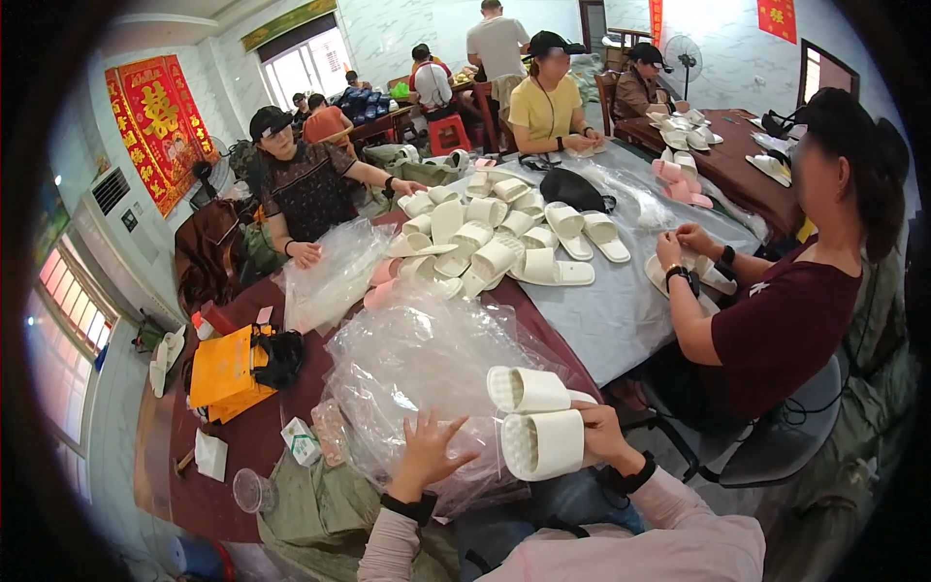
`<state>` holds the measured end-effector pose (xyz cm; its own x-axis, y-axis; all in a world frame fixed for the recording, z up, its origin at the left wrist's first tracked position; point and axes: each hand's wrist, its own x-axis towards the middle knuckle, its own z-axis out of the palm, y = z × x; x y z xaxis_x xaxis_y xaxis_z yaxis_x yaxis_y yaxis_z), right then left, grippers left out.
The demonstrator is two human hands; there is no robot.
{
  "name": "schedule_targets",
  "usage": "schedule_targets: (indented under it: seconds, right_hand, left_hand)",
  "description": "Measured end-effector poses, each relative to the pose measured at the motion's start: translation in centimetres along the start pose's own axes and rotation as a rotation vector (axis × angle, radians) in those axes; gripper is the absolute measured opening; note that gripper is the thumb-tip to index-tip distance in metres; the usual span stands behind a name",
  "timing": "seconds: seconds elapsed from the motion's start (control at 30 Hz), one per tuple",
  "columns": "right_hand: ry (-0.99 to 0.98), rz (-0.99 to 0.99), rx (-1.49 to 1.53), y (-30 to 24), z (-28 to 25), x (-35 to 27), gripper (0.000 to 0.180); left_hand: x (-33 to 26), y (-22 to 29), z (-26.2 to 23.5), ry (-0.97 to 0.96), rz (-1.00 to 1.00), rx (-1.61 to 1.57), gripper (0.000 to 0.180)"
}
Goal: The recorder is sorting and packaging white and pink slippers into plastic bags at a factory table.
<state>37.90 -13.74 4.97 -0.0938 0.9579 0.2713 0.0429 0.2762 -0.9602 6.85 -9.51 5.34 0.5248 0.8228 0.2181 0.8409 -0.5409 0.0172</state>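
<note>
Meanwhile, a loose heap of cream-white foam slide sandals (490,238) crowds the middle of the long dark-red table (247,436), with a co-worker in a maroon top (776,325) seated just beside you on the right and others working farther along. Your right hand (596,436) is closed around a pair of cream-white ribbed-sole slippers (538,419), stacked one above the other, just over the table's near edge. Your left hand (427,456) lies spread, fingers open and gripping nothing, on a crumpled pile of clear plastic bags (417,373). Left of the bags sit a flat orange paper bag (225,373), a small white-and-green carton (303,441) and an upturned clear plastic cup (252,490). Large red and gold hangings (155,121) cover the far left wall.
</note>
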Motion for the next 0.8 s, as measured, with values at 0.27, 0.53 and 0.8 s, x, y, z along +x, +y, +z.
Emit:
schedule_targets:
  seconds: [0.27,0.53,0.8]
  right_hand:
    - [-0.166,0.042,0.021,-1.0,0.7,-1.6,0.024]
    - [-0.399,0.055,0.076,-1.0,0.7,-2.7,0.023]
    - [-0.280,0.013,-0.236,-0.4,2.7,-2.6,0.025]
  left_hand:
    - [-1.1,1.8,3.0,-0.110,-0.174,-0.016,0.068]
    - [0.6,-1.3,5.3,-0.194,-0.121,-0.154,0.059]
    - [3.8,-2.1,2.7,-0.352,-0.083,-0.591,0.056]
